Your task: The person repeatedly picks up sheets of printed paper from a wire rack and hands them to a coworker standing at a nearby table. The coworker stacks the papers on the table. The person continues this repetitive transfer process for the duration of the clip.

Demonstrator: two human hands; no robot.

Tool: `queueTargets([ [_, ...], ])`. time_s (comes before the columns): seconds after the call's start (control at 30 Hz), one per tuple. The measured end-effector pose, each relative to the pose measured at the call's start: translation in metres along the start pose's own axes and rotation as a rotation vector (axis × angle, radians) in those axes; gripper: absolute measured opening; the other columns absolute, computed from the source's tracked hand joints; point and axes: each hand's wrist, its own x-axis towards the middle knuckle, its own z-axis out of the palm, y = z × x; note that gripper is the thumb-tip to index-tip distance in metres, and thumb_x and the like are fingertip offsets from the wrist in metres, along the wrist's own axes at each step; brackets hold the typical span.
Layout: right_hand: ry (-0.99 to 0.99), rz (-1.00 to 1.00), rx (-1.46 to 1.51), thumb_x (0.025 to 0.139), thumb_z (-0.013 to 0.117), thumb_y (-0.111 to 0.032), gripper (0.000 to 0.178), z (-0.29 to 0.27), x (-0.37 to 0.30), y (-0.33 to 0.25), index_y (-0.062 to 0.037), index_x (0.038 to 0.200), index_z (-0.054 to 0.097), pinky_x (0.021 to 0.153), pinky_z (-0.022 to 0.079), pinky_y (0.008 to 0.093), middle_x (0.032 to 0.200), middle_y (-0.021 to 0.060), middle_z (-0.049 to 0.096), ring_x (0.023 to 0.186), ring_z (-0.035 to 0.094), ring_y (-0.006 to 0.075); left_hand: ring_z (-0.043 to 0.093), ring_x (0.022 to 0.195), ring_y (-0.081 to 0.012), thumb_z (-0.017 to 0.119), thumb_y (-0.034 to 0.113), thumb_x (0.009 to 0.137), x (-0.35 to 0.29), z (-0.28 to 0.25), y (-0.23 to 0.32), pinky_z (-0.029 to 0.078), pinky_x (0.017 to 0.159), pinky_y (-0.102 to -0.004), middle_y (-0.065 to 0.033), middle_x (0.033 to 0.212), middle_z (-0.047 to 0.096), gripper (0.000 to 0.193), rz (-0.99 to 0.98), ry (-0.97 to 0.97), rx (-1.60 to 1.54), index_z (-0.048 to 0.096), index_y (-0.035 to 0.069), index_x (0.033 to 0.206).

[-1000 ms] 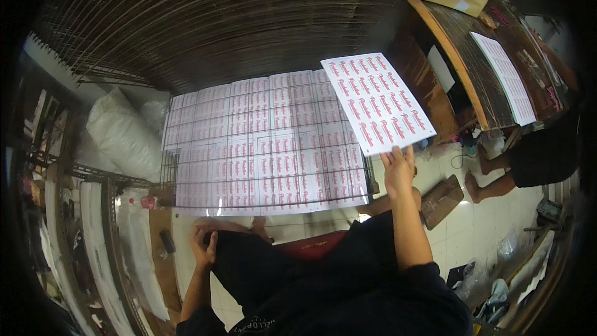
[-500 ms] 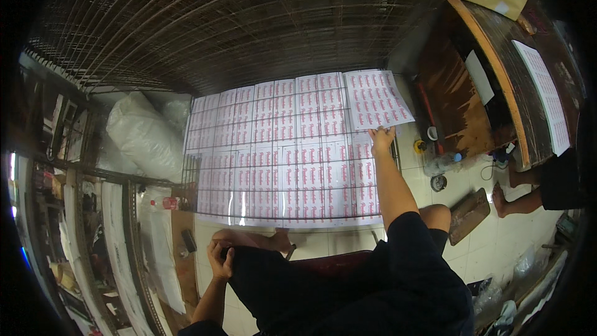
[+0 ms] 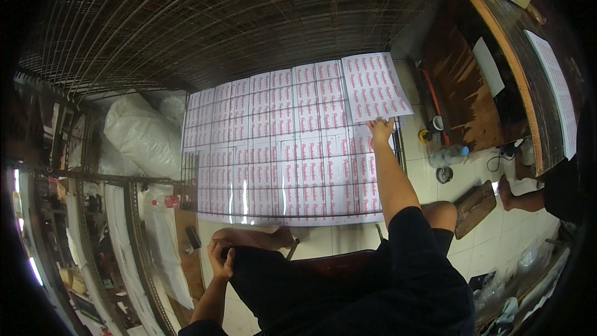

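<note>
My right hand (image 3: 381,129) reaches to the far right of a wire drying rack (image 3: 186,177) and is closed on the near edge of a white printed sheet (image 3: 376,87) with rows of red lettering. That sheet lies over the rack's right far corner, its right side jutting past the frame. Beneath and beside it, overlapping printed sheets (image 3: 267,143) cover the rack in two rows, with thin wires crossing over them. My left hand (image 3: 221,257) rests at my left knee, fingers curled round it and away from the sheets.
Raised wire shelves (image 3: 249,18) stand behind the sheets. At left are a white plastic sack (image 3: 140,134) and a bottle (image 3: 165,201) with a red label. A dark wooden table (image 3: 522,81) bears another printed sheet (image 3: 555,90) at right, near another person's bare foot (image 3: 519,196).
The view has shifted slightly. My right hand stays at the sheet's near edge, and the sheet lies a little flatter over the corner. My left hand has not moved.
</note>
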Motion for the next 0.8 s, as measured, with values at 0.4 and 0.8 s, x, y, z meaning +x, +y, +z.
queueTargets([
  [0.4,0.004,-0.012,-0.008,0.089,0.041,-0.001,0.048,0.007,-0.004,0.002,-0.0117,0.131,0.02,0.077,0.054,0.0352,0.105,0.0118,0.042,0.087,0.055,0.0242,0.05,0.081,-0.0292,0.059,0.029,0.072,0.004,0.001,0.002,0.038,0.075,-0.0375,-0.0124,0.083,0.053,0.027,-0.015,0.0,0.014,0.057,0.003,0.079],
  [0.8,0.194,0.222,0.028,0.091,0.048,-0.027,0.071,-0.002,0.002,0.014,-0.0111,0.142,0.001,0.08,0.052,0.0375,0.134,0.0199,0.033,0.102,0.053,0.034,0.049,0.079,-0.0285,0.058,0.028,0.072,0.004,0.002,-0.003,0.037,0.074,-0.0384,-0.0121,0.08,0.051,0.027,0.003,-0.002,0.004,0.055,0.002,0.078],
])
